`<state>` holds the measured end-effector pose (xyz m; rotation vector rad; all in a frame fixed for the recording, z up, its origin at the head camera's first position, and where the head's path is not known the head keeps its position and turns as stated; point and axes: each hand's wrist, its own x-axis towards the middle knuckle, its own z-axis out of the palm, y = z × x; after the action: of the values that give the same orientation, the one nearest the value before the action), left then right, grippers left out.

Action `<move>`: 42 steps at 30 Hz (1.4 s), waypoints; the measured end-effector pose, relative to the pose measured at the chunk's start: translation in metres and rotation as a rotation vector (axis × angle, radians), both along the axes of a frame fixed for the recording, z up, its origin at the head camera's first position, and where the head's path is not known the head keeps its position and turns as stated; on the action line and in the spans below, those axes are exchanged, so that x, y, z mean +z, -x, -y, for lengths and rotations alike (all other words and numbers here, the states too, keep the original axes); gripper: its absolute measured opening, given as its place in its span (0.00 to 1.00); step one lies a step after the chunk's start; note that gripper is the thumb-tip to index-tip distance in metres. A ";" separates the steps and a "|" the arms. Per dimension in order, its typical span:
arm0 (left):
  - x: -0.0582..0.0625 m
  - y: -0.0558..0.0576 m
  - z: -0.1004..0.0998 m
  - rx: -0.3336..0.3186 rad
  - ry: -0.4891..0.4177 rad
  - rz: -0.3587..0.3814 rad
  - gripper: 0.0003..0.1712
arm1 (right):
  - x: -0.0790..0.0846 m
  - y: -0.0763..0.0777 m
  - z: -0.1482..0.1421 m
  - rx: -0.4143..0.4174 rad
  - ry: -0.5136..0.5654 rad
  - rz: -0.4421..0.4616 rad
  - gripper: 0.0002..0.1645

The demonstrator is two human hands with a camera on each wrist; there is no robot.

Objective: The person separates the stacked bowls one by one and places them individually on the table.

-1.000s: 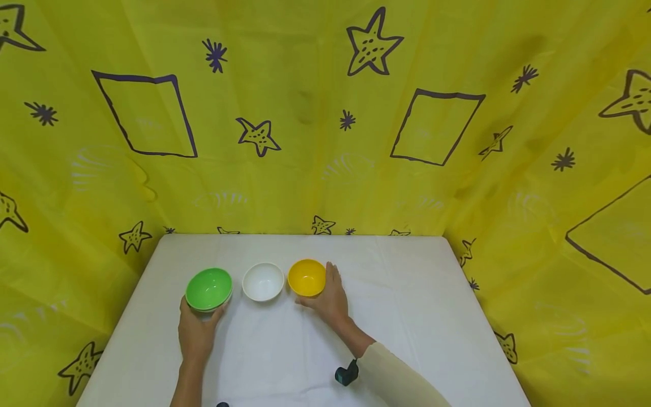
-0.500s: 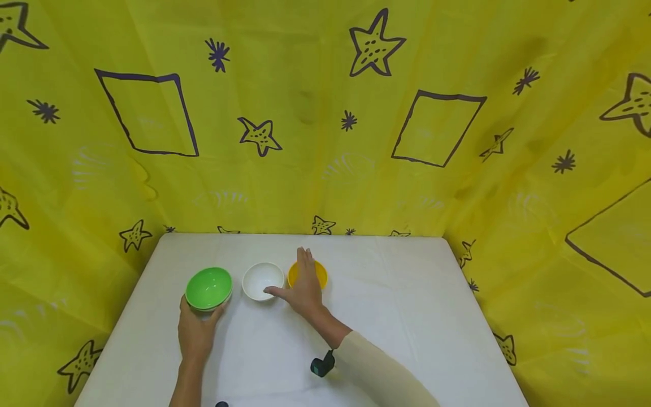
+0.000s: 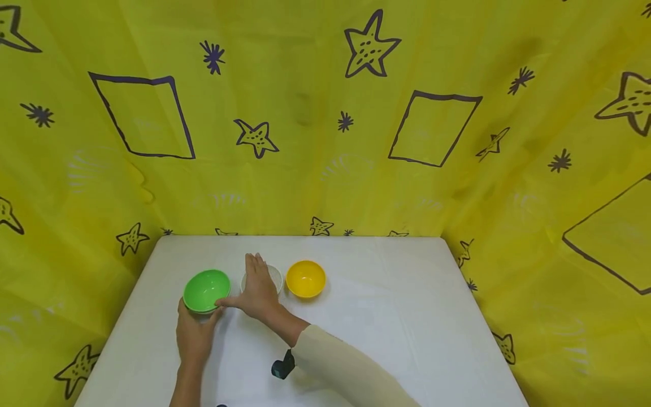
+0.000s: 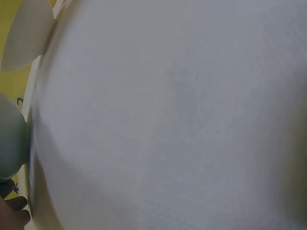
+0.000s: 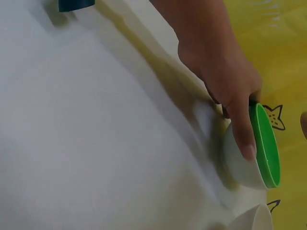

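Note:
On the left of the table, my left hand (image 3: 195, 336) grips a green bowl (image 3: 207, 289) nested in a white one. The right wrist view shows that hand's thumb along the white outer bowl (image 5: 240, 167), just under the green rim. My right hand (image 3: 259, 294) hovers over the middle white bowl (image 3: 277, 278) and partly covers it. Its fingers are straight, and its spread thumb reaches the near right rim of the green bowl; contact cannot be made out. A yellow bowl (image 3: 306, 279) stands to the right. Fingers (image 4: 14, 211) show beside a pale bowl (image 4: 12, 139) in the left wrist view.
The bowls stand in a row on a white-covered table (image 3: 386, 305). A yellow curtain (image 3: 305, 186) with star drawings surrounds its back and sides. A dark wrist device (image 3: 283, 364) hangs by my right sleeve (image 3: 346, 362).
My right hand has left the side of the yellow bowl and moved left, passing over it to the middle white bowl. My left hand and the nested bowls have stayed in place.

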<state>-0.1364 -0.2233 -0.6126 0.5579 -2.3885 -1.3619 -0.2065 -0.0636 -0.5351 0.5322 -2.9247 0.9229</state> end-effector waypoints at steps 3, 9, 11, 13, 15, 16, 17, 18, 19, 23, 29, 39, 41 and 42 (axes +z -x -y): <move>0.000 -0.001 0.000 0.000 -0.004 0.008 0.58 | -0.001 -0.002 0.012 0.023 -0.029 0.012 0.75; 0.003 -0.003 -0.001 0.003 0.000 -0.033 0.56 | -0.011 0.000 0.029 0.026 -0.094 -0.033 0.71; 0.003 -0.002 -0.001 0.004 0.008 -0.032 0.56 | -0.013 0.000 0.031 0.023 -0.104 -0.036 0.68; 0.003 -0.002 -0.001 0.006 0.011 -0.027 0.56 | -0.016 0.002 0.033 0.022 -0.119 -0.029 0.67; 0.003 -0.002 0.000 0.012 0.014 -0.020 0.55 | -0.019 0.003 0.034 0.029 -0.136 -0.015 0.66; 0.002 -0.002 0.000 0.015 0.016 -0.018 0.54 | -0.021 0.003 0.035 0.036 -0.146 -0.014 0.66; 0.002 -0.002 0.000 0.017 0.015 -0.017 0.54 | -0.023 0.004 0.036 0.044 -0.158 -0.015 0.66; 0.002 -0.002 0.000 0.018 0.013 -0.019 0.54 | -0.024 0.004 0.037 0.052 -0.168 -0.018 0.66; 0.001 -0.002 0.000 0.019 0.013 -0.019 0.53 | -0.025 0.005 0.037 0.061 -0.181 -0.024 0.66; 0.000 -0.001 0.001 0.017 0.014 -0.025 0.53 | -0.028 0.006 0.039 0.080 -0.237 -0.052 0.65; -0.001 0.000 0.001 0.012 0.013 -0.041 0.53 | -0.027 0.008 0.042 0.103 -0.280 -0.083 0.64; 0.001 -0.001 0.000 0.010 0.019 -0.040 0.54 | -0.022 0.009 0.045 0.121 -0.312 -0.047 0.65; 0.001 -0.001 0.000 0.010 0.024 -0.036 0.54 | -0.023 0.010 0.045 0.120 -0.311 -0.044 0.65; 0.001 -0.002 0.000 0.010 0.023 -0.036 0.54 | -0.023 0.010 0.045 0.119 -0.310 -0.044 0.65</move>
<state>-0.1348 -0.2234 -0.6111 0.5341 -2.3672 -1.3273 -0.2163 -0.1084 -0.5584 0.7367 -3.0392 0.4563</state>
